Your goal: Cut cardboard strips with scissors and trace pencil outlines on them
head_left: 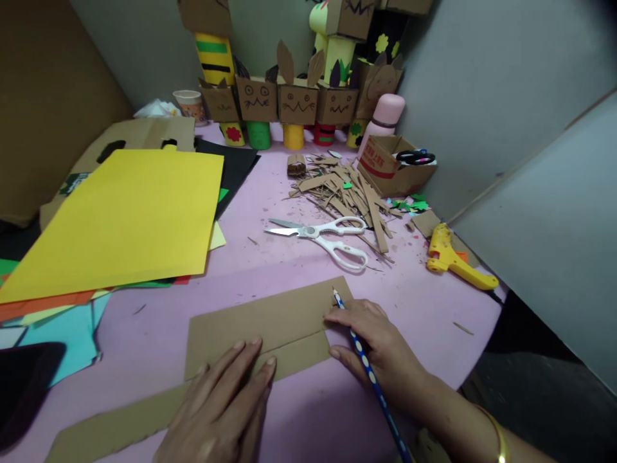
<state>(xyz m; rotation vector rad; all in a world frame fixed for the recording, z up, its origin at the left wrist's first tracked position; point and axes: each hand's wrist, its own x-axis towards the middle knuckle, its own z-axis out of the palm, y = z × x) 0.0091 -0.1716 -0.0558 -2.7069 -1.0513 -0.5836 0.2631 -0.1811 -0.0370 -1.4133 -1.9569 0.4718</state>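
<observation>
Grey walls (482,77) enclose a pink table (424,302).

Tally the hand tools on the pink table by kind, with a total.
Scissors: 2, white pair on the table, black pair on the small box
Glue gun: 1
Pencil: 1, held in the right hand
Total: 4
</observation>
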